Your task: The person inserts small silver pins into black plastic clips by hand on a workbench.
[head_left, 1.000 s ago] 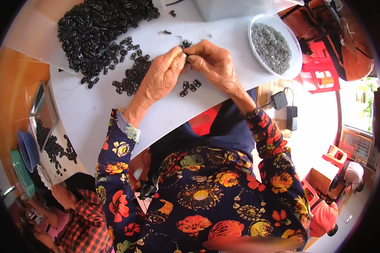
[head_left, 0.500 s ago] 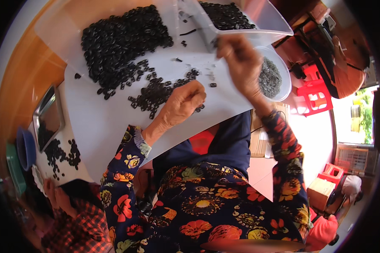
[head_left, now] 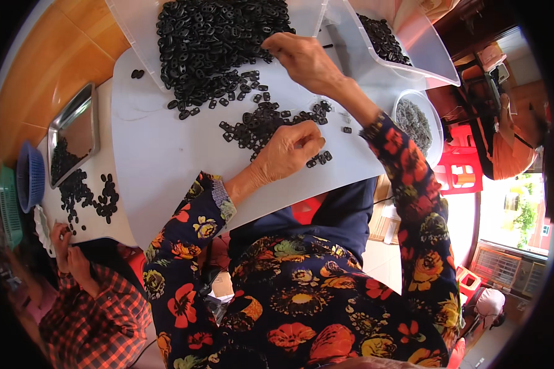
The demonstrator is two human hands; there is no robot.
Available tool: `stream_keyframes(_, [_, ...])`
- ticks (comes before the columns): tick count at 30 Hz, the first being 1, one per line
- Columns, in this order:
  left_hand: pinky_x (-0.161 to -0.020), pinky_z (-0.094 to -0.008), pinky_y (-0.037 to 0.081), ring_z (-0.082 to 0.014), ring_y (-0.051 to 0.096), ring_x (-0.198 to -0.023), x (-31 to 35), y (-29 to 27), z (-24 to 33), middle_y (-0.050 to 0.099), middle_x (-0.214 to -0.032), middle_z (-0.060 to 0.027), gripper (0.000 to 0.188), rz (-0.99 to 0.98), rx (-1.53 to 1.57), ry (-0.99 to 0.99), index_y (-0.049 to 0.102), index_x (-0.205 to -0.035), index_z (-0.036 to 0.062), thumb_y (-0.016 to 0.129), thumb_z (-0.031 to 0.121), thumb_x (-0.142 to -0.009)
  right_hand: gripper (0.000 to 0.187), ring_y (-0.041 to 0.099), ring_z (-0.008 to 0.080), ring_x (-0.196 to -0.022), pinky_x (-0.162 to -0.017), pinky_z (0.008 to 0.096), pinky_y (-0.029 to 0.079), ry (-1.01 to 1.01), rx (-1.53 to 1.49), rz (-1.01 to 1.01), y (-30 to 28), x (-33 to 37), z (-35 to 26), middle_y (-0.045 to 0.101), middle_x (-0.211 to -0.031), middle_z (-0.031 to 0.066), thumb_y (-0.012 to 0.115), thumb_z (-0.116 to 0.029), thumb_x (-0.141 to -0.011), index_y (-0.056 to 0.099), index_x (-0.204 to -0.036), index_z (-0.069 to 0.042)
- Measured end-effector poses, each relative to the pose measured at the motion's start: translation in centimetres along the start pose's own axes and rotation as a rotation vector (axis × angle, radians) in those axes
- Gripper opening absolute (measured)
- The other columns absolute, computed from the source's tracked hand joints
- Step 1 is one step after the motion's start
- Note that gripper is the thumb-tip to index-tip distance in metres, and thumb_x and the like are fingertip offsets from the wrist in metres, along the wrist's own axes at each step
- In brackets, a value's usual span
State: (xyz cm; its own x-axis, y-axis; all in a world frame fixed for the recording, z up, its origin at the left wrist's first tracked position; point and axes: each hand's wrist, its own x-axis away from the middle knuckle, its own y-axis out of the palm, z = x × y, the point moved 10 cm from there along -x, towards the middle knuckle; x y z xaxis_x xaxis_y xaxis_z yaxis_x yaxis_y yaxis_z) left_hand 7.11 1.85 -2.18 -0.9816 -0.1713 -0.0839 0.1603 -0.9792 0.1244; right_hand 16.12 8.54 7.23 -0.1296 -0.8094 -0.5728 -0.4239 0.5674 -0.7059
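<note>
On the white table (head_left: 166,160) a large heap of small black two-holed plastic pieces (head_left: 209,49) spills toward me. Over the heap's right edge, my right hand (head_left: 305,61) reaches out with thumb and fingertips together; whatever they pinch is too small to make out. My left hand (head_left: 286,150) rests close to the table, fingers curled in, its contents hidden. Just beyond it lies a smaller pile of similar black pieces (head_left: 261,123), with a few more by its fingertips.
A clear plastic bin (head_left: 412,71) with black pieces stands at the far right. Below it is a round tub (head_left: 437,138) of small greyish clear bits. At left, a metal tray (head_left: 92,117) and more black parts (head_left: 77,190) lie near a co-worker's hands (head_left: 74,258).
My right hand has swung from beside the right-hand bin, leftward and away from me, to the large heap. My left hand stays curled by the smaller pile. The whole view has shifted slightly.
</note>
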Motion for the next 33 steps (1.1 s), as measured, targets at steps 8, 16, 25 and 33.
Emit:
stream_keyframes(8, [-0.055,-0.021,0.037,-0.0047,0.041,-0.061,0.0,0.2,0.8,0.045,-0.066,0.0031,0.013,-0.024,-0.044,-0.057,0.051,-0.078,0.0012,0.053,0.009,-0.088,0.03,0.062,0.0336,-0.081,-0.074,0.0402,0.05,-0.072,0.15,-0.219,4.9,-1.0,1.7,0.064,-0.093,0.0128,0.05,0.007,-0.079,0.065,-0.102,-0.006])
stream_keyframes(16, [-0.054,-0.0269,0.038,-0.0079,0.04,-0.058,-0.2,0.6,0.8,0.045,-0.059,-0.0011,0.02,-0.03,-0.082,-0.055,0.05,-0.074,-0.0014,0.059,0.011,-0.086,0.017,0.062,0.0172,-0.062,-0.062,0.0313,0.051,0.197,0.054,-0.228,1.2,-1.0,3.6,0.067,-0.077,0.0098,0.059,-0.005,-0.084,0.067,-0.099,-0.007])
stream_keyframes(25, [-0.054,-0.028,0.038,-0.0083,0.04,-0.057,0.0,1.0,1.2,0.044,-0.06,-0.0021,0.021,-0.041,-0.122,-0.036,0.048,-0.073,-0.001,0.06,0.012,-0.084,0.014,0.066,0.0301,-0.078,-0.072,0.037,0.054,0.145,0.104,-0.436,3.9,1.7,2.8,0.068,-0.086,0.0146,0.061,-0.004,-0.081,0.065,-0.093,0.001])
stream_keyframes(33, [-0.055,-0.0234,0.04,-0.0063,0.042,-0.06,0.2,1.2,1.5,0.049,-0.065,-0.0001,0.014,-0.088,-0.19,-0.001,0.053,-0.08,0.0004,0.055,0.013,-0.086,0.013,0.064,0.0328,-0.079,-0.07,0.039,0.051,0.098,0.138,-0.453,4.3,1.5,1.7,0.065,-0.085,0.0153,0.063,-0.003,-0.076,0.064,-0.088,0.001])
